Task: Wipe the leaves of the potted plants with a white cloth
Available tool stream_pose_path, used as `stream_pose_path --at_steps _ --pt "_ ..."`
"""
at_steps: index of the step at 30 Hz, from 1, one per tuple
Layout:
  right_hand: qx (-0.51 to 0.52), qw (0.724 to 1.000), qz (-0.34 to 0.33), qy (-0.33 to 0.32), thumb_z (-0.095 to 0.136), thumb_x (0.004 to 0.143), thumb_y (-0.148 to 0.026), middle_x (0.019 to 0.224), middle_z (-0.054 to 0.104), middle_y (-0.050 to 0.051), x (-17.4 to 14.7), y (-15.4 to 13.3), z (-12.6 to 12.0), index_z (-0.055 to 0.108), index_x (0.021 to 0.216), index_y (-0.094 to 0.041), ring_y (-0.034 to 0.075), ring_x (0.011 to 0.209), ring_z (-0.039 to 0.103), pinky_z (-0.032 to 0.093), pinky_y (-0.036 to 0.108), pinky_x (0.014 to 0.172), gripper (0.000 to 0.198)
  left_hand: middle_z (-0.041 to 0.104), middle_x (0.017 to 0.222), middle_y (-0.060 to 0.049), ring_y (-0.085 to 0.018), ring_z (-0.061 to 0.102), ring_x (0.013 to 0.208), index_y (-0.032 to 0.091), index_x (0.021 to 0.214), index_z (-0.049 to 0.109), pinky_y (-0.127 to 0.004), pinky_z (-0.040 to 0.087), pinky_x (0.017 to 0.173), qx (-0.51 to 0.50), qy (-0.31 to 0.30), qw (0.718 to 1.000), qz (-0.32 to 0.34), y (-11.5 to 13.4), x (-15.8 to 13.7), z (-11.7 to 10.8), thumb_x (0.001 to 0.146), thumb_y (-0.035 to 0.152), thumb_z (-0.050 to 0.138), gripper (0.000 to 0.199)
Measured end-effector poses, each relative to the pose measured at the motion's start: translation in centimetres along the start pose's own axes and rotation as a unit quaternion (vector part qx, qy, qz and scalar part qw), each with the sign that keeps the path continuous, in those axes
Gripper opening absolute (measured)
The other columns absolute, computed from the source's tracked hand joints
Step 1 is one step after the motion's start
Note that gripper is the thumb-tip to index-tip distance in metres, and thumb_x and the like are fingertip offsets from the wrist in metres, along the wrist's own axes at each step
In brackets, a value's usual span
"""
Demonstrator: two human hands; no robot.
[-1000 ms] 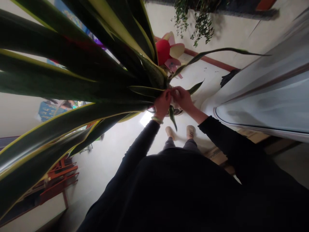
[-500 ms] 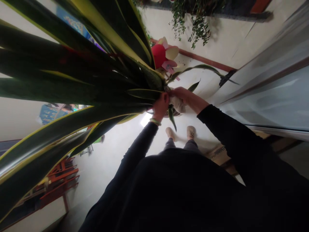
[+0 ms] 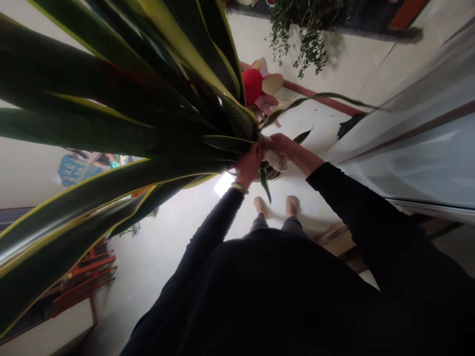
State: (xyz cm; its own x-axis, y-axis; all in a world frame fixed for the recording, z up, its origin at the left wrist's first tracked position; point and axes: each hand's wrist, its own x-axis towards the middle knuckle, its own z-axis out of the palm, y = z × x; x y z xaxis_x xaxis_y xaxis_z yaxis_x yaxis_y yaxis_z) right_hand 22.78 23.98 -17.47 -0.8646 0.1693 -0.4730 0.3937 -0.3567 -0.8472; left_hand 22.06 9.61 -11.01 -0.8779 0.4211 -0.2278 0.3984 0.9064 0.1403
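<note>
A large snake plant (image 3: 178,143) with dark, yellow-edged leaves fills the left of the head view. My left hand (image 3: 250,162), with a pale bangle at the wrist, is closed at the narrow base of the leaves. What its fingers pinch is hidden. Touching it from the right, my right hand (image 3: 284,147) is closed on a crumpled whitish cloth (image 3: 275,160), which hangs below the fingers. A small leaf (image 3: 264,184) points down under the cloth, and a thin leaf (image 3: 293,105) arches to the right. Part of a pot shows behind the cloth.
Beside the leaves is a red and pink flower-shaped decoration (image 3: 256,88). Trailing greenery (image 3: 311,49) hangs from a dark ledge at the top. A glossy pale panel (image 3: 419,153) stands at right, a reddish wooden rack (image 3: 85,282) at lower left. My shoes (image 3: 292,204) are on the pale floor.
The view has shifted slightly, so the plant and decoration sit a little further right. Both hands stay together at the leaf base, with the cloth still in my right hand.
</note>
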Motion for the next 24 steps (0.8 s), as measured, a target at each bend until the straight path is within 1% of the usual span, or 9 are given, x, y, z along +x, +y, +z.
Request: stream_pose_path --at_steps 3,6,8,10,13,15,20,21,24 --pt "0.023 0.998 0.052 0.003 0.086 0.086 -0.018 0.061 0.069 0.000 -1.0 -0.4 0.3 0.067 0.061 -0.023 0.015 0.057 0.060 0.052 0.028 0.058 0.032 0.082 0.125 -0.010 -0.024 0.076 0.107 0.019 0.147 0.062 -0.032 0.052 0.093 0.002 -0.009 1.000 0.004 -0.1 -0.1 0.3 0.120 0.032 0.040 0.036" --pt "0.066 0.997 0.041 -0.012 0.084 0.084 -0.014 0.063 0.070 0.000 -2.0 -0.8 0.4 0.068 0.062 -0.022 0.014 0.058 0.062 0.054 0.027 0.059 0.029 0.081 0.132 -0.008 -0.022 0.073 0.112 0.021 0.149 0.059 -0.031 0.050 0.098 -0.014 0.002 1.000 0.006 -0.2 -0.1 0.6 0.121 0.033 0.038 0.037" --pt "0.086 0.996 0.028 -0.013 0.086 0.081 -0.012 0.063 0.070 -0.001 -2.5 -1.0 0.5 0.068 0.064 -0.022 0.013 0.058 0.061 0.054 0.025 0.061 0.027 0.080 0.137 -0.008 -0.022 0.073 0.115 0.022 0.149 0.060 -0.031 0.050 0.100 -0.019 0.008 1.000 0.003 -0.2 0.0 0.6 0.121 0.031 0.038 0.037" --pt "0.100 0.995 0.027 -0.008 0.087 0.081 -0.011 0.063 0.069 -0.002 -2.8 -1.1 0.5 0.067 0.066 -0.022 0.013 0.059 0.061 0.054 0.025 0.062 0.027 0.080 0.137 -0.009 -0.023 0.074 0.115 0.022 0.145 0.063 -0.032 0.051 0.100 -0.021 0.012 1.000 0.000 -0.1 0.2 0.6 0.120 0.030 0.039 0.036" --pt "0.113 0.993 0.037 -0.004 0.082 0.084 -0.009 0.062 0.068 -0.003 -3.1 -1.1 0.7 0.064 0.064 -0.022 0.012 0.059 0.060 0.054 0.026 0.064 0.030 0.081 0.134 -0.011 -0.026 0.076 0.115 0.022 0.139 0.068 -0.034 0.053 0.097 -0.014 0.005 1.000 -0.006 0.2 0.3 0.2 0.119 0.030 0.040 0.035" --pt "0.114 0.993 0.034 -0.004 0.079 0.086 -0.008 0.060 0.066 -0.003 -3.3 -1.0 0.9 0.062 0.061 -0.022 0.012 0.058 0.059 0.052 0.026 0.065 0.033 0.081 0.132 -0.013 -0.026 0.076 0.114 0.020 0.137 0.069 -0.034 0.053 0.095 -0.011 -0.007 1.000 -0.008 0.4 0.2 -0.2 0.119 0.030 0.041 0.035" --pt "0.083 0.996 0.005 0.034 0.078 0.087 -0.007 0.057 0.060 -0.004 -3.1 -0.8 1.4 0.058 0.061 -0.022 0.010 0.055 0.052 0.045 0.023 0.060 0.036 0.080 0.130 -0.015 -0.024 0.074 0.112 0.016 0.142 0.065 -0.032 0.049 0.096 -0.026 -0.011 1.000 -0.002 0.6 -0.2 -0.5 0.120 0.030 0.041 0.036" --pt "0.079 0.996 0.003 0.035 0.078 0.087 -0.007 0.057 0.059 -0.005 -3.0 -0.8 1.3 0.058 0.061 -0.022 0.010 0.055 0.052 0.044 0.023 0.059 0.036 0.080 0.130 -0.015 -0.024 0.074 0.111 0.015 0.143 0.064 -0.032 0.048 0.096 -0.029 -0.009 1.000 0.000 0.5 -0.2 -0.4 0.120 0.029 0.041 0.035" --pt "0.074 0.997 0.012 0.010 0.080 0.086 -0.009 0.059 0.062 -0.004 -2.4 -0.9 0.7 0.059 0.063 -0.022 0.010 0.055 0.054 0.045 0.022 0.058 0.034 0.079 0.132 -0.014 -0.024 0.073 0.109 0.016 0.143 0.064 -0.032 0.046 0.093 -0.035 -0.002 0.999 0.002 0.2 0.0 0.1 0.120 0.029 0.045 0.033"
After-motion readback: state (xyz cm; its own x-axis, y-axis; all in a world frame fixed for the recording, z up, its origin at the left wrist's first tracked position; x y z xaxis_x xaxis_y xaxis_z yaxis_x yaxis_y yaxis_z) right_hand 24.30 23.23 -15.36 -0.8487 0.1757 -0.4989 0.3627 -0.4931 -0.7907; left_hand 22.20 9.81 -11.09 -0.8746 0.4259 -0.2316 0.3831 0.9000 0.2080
